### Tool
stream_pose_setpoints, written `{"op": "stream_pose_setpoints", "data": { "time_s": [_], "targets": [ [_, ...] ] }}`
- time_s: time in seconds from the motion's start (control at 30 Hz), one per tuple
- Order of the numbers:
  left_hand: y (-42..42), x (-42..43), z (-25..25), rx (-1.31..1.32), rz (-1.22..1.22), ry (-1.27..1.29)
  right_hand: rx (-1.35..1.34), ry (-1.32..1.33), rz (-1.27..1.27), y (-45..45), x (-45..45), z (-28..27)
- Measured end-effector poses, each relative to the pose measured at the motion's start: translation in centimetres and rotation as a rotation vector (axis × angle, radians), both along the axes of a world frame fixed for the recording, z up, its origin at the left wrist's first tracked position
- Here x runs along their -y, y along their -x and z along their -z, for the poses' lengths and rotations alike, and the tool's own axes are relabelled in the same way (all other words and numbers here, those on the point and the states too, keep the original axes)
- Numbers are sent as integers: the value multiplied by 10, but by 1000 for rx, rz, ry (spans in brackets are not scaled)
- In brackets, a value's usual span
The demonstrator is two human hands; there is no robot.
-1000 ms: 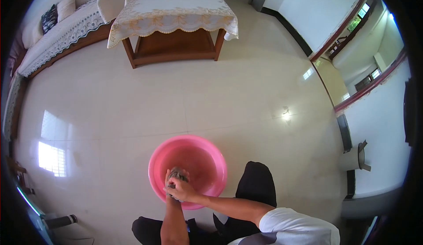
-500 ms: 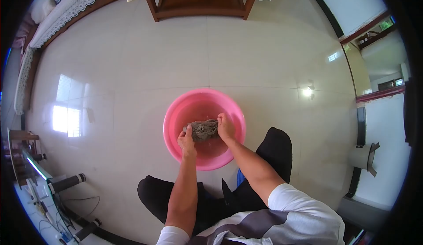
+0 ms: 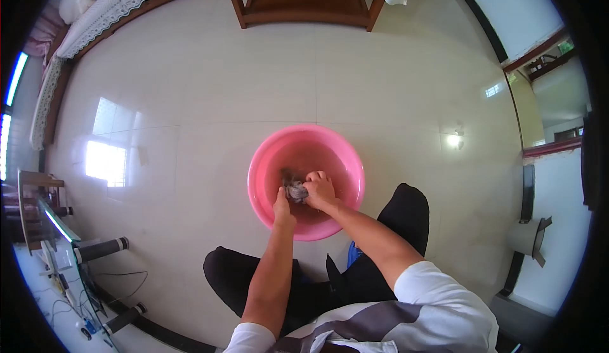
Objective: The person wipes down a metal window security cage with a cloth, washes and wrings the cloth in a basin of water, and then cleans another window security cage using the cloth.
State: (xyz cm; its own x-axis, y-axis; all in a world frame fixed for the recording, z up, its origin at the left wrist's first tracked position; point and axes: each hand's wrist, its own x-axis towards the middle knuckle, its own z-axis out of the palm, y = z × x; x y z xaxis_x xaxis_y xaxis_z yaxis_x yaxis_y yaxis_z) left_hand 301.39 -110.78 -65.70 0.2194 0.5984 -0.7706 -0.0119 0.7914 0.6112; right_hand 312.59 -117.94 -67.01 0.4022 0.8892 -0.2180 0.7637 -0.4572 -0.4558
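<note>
A pink plastic basin (image 3: 260, 213) stands on the floor in front of my bent knees, with cloudy water in it. Inside, a wet grey-brown cloth (image 3: 294, 189) is bunched up between my two hands. My left hand (image 3: 283, 207) grips the cloth's near left side, thumb uppermost. Closed over its right side is my right hand (image 3: 320, 190), knuckles facing up. Part of the cloth is hidden behind the fingers, and its far end looks dark and wet.
Glossy pale floor tiles (image 3: 241, 80) surround the basin. A wooden table (image 3: 307, 17) with a lace-edged cloth stands ahead. To the left are a lace-covered seat (image 3: 127, 7) and a glass-topped stand (image 3: 60, 223) with cables. A grey bin (image 3: 525, 235) sits at the right wall.
My hands have come closer together, bunching the cloth that was stretched between them. The right hand has moved left and down, its knuckles now over the cloth. The view has shifted slightly.
</note>
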Motion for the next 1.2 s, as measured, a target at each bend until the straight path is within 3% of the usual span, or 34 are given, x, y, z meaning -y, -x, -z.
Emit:
{"op": "stream_pose_setpoints", "data": {
  "time_s": [0.03, 0.07, 0.13, 0.17, 0.2, 0.23, 0.27, 0.3, 0.37, 0.47, 0.53, 0.57, 0.67, 0.7, 0.73, 0.8, 0.87, 0.9, 1.0, 1.07, 1.13, 1.2],
  "targets": [
    [2, 0, -10, 90, 11, 178, -28, -243, 43, -1, -1, -6],
    [-1, 0, -16, 185, 38, 358, -65, -302, -63, -2, -4, -12],
    [14, -13, 76, 496, 176, 317, -145, -407, -263, -15, -16, -42],
    [17, -20, 73, 664, 183, 413, -331, -372, -358, -20, -19, -44],
    [17, -23, 63, 598, 183, 425, -576, -259, -306, -16, -20, -43],
    [15, -27, 66, 674, 230, 462, -634, -241, -349, -17, -22, -42],
    [17, -33, 58, 1047, 426, 544, -727, -78, -306, -25, -23, -69],
    [17, -37, 67, 983, 385, 562, -832, 81, -273, -29, -25, -97],
    [8, -42, 61, 915, 347, 573, -870, 133, -187, -38, -27, -96],
    [-3, -26, -19, 827, 439, 467, -849, 165, -183, -43, -33, -87],
    [-11, -20, -51, 619, 214, 441, -708, -252, -113, -43, -44, -58],
    [-8, -21, -54, 701, 351, 325, -777, -204, -87, -49, -45, -60],
    [5, -42, 5, 723, 271, 309, -861, -275, 15, -57, -52, -76],
    [1, -29, -23, 703, 311, 188, -881, -202, 17, -61, -45, -81],
    [2, -33, -17, 699, 306, 186, -885, -201, 13, -63, -46, -74],
    [10, -41, -2, 702, 572, 204, -512, -358, -12, -61, -48, -61],
    [-3, -39, -46, 582, 566, 338, -600, -231, 74, -54, -45, -73],
    [-10, -37, -53, 482, 639, 279, -657, -97, 168, -57, -43, -80],
    [-19, -36, -43, 320, 767, 80, -552, -146, 196, -44, -45, -41],
    [-27, -31, -46, -147, 904, -590, -707, -52, 328, -39, -39, -54],
    [-29, -19, -67, -130, 878, -652, -565, 8, 357, -37, -41, -56],
    [-31, -12, -74, -269, 829, -892, -559, -95, 337, -36, -42, -53]
  ]
}}
